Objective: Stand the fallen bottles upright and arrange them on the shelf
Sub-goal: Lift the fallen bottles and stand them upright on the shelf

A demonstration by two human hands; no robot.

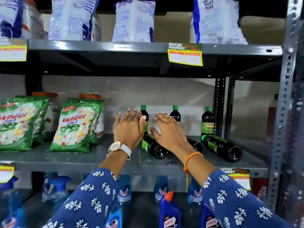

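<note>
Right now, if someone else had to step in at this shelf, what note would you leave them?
Left hand: open, empty, reaching over the middle shelf.
Right hand: open, empty, above the fallen bottles.
Standing at the back: left bottle, middle bottle, right bottle.
Lying down in front: left fallen bottle, middle fallen bottle mostly hidden by the right wrist, right fallen bottle.
Done: nothing visibly. Left: stand all three up and line them up.

Three dark green-capped bottles stand upright beyond the hands. Three identical bottles lie fallen on the grey shelf: one between the hands, one beneath the right, one further right.
</note>
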